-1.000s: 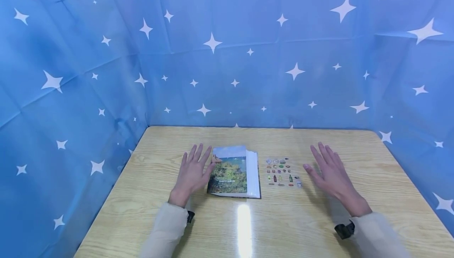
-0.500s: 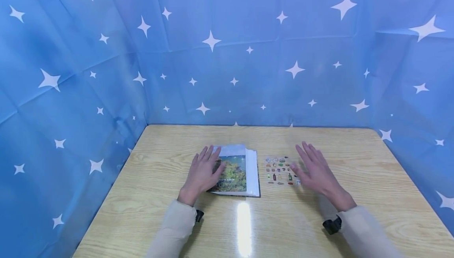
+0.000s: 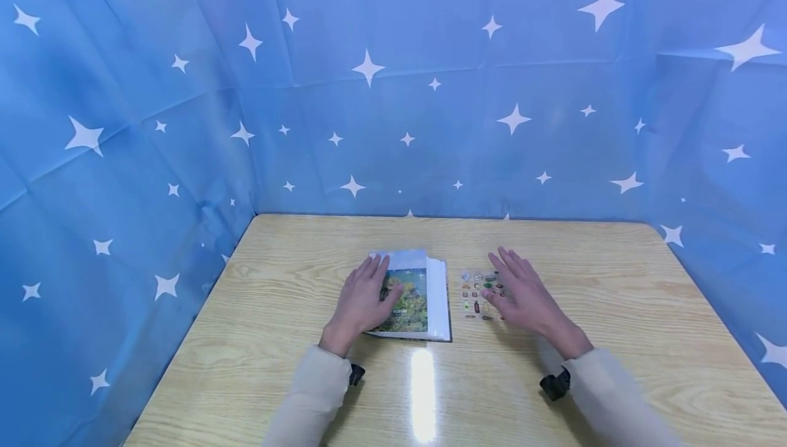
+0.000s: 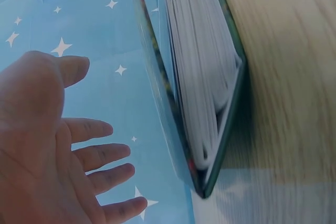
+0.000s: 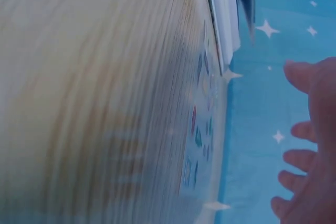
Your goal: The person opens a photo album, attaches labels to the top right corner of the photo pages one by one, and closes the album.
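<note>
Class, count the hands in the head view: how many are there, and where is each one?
2: the left hand hovers above the photo album, and the right hand above the sticker sheet. None appears hidden.

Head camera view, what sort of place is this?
Probably a screened-off indoor tabletop workspace, though the room beyond is hidden. Blue star-print cloth hangs behind and along both sides of a wood-grain table, which holds an album and a clear sheet of small pictures.
</note>
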The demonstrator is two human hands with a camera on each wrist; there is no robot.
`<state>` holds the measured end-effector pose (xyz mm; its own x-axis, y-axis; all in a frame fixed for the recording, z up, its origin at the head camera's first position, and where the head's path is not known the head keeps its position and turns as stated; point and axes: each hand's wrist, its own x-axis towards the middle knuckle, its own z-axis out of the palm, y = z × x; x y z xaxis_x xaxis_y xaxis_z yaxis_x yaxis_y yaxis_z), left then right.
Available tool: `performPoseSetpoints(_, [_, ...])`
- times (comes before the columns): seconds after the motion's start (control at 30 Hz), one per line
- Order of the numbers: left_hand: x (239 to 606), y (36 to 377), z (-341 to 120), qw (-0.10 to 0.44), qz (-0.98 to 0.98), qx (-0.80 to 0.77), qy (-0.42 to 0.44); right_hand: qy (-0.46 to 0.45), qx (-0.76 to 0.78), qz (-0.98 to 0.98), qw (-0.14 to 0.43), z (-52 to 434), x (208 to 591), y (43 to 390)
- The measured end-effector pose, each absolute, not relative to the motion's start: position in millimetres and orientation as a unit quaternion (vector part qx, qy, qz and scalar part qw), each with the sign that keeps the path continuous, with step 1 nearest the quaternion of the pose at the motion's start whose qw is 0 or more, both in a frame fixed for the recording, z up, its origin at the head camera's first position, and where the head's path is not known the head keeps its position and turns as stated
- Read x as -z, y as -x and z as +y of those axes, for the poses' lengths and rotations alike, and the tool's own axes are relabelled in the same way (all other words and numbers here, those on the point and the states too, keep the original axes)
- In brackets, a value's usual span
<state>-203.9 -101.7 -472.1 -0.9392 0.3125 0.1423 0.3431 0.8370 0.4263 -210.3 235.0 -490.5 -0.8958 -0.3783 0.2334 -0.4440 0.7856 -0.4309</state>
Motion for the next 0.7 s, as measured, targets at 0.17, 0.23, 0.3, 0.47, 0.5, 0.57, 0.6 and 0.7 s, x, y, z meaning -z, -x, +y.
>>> performPoseSetpoints(0.17, [473,202,-95,0.032,-0.952,0.253,0.172,-0.229,-0.251,-0.939,0.056,225,491,212])
performPoseSetpoints(0.23, [473,202,-93,0.031,-0.95,0.259,0.173,-0.231,-0.258,-0.937,0.047,221,491,212])
performPoseSetpoints(0.3, [474,201,-91,0.03,-0.949,0.263,0.173,-0.233,-0.261,-0.936,0.043,218,491,212])
performPoseSetpoints(0.47, [475,201,-86,0.02,-0.95,0.261,0.169,-0.235,-0.267,-0.934,0.031,210,491,214])
performPoseSetpoints(0.5, [475,202,-85,0.02,-0.951,0.257,0.169,-0.236,-0.268,-0.934,0.029,209,491,214])
performPoseSetpoints(0.57, [477,202,-82,0.022,-0.954,0.247,0.171,-0.24,-0.269,-0.932,0.028,206,492,215])
performPoseSetpoints(0.6, [477,203,-81,0.023,-0.954,0.243,0.172,-0.243,-0.269,-0.931,0.028,205,493,216])
performPoseSetpoints(0.7, [479,203,-76,0.027,-0.957,0.232,0.175,-0.257,-0.269,-0.928,0.03,200,495,218])
